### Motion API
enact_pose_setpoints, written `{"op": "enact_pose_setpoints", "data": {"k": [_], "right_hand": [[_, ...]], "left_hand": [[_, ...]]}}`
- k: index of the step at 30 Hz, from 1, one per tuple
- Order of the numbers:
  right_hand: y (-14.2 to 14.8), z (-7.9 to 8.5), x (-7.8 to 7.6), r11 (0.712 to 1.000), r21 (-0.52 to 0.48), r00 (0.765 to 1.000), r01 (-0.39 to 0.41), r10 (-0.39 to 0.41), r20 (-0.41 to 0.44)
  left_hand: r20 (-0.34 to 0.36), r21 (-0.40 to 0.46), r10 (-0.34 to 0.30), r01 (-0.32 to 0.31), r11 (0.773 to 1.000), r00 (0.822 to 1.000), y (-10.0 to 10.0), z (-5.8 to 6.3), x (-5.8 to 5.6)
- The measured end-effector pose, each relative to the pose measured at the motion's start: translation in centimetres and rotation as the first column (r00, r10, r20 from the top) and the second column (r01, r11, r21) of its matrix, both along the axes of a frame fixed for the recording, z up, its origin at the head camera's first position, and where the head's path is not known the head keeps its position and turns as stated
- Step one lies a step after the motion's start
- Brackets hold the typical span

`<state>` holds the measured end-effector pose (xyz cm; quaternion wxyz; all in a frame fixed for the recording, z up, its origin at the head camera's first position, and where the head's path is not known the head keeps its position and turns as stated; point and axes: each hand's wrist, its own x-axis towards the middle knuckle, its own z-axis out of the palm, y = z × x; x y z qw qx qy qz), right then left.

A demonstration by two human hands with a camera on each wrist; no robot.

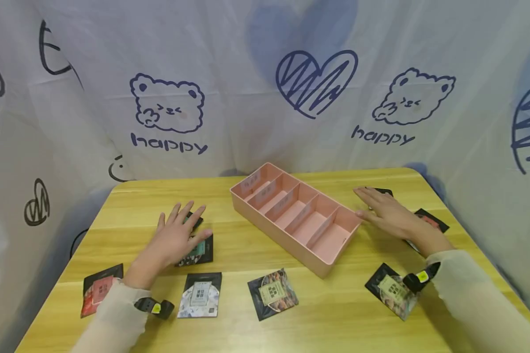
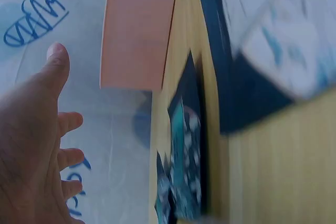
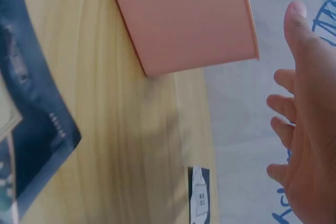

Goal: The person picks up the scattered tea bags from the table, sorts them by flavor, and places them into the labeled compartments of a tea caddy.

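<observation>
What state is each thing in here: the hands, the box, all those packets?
Left hand: open, raised, holding nothing
Right hand: open, raised, holding nothing
Pink box: upright, open-topped, no packets inside
Red packet: flat, partly covered
White packet: flat, label up
Middle packet: flat, label up
Near-right packet: flat, label up
Green-labelled packet: partly hidden by left hand
Remaining packets: partly hidden, unclear

Box (image 1: 278,234): on the table (image 1: 327,318), toward its back, lying aslant.
Curtain (image 1: 238,113): behind the table.
Left hand (image 1: 172,242): left of the box, over two packets (image 1: 204,255).
Right hand (image 1: 390,218): right of the box, near several packets (image 1: 437,220), partly hidden, so their number is uncertain.
Front packets (image 1: 198,298): four, from left to right, nearer than the box.
</observation>
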<state>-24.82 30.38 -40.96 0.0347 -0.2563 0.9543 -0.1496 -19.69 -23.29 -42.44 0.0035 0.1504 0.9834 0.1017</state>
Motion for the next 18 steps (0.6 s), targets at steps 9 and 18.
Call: {"op": "enact_pose_setpoints", "data": {"k": [9,18], "right_hand": [[-1.2,0.2,-0.7,0.999,0.005,0.999,-0.033,0.034,-0.02],[-2.5,0.7,-1.0,0.996,0.015,0.996,-0.088,0.088,-0.029]], "left_hand": [[-0.044,-0.003,-0.081,0.081,0.997,0.996,3.3,0.4,-0.2],[-0.057,0.037,-0.139,0.142,0.989,0.989,5.9,0.5,-0.2]]}}
